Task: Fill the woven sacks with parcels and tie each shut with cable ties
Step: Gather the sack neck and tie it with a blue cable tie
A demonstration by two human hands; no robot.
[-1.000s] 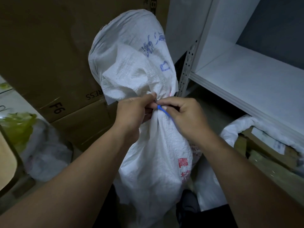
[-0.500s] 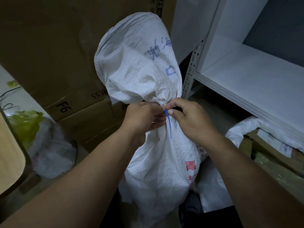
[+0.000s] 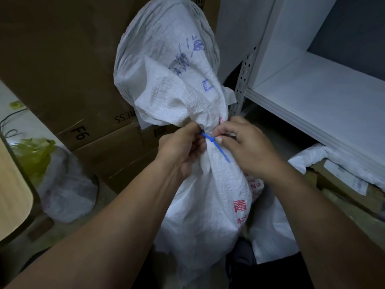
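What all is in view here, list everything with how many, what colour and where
white woven sack: one, centre, neck bunched
blue cable tie: one, around the sack's neck, tail hanging
brown cardboard boxes: at least two, stacked behind left
white metal shelf: one, right
second white sack: one, under the shelf, parcels inside
clear plastic bag: one, floor left, green bag behind
left hand: grips the neck
right hand: pinches the tie
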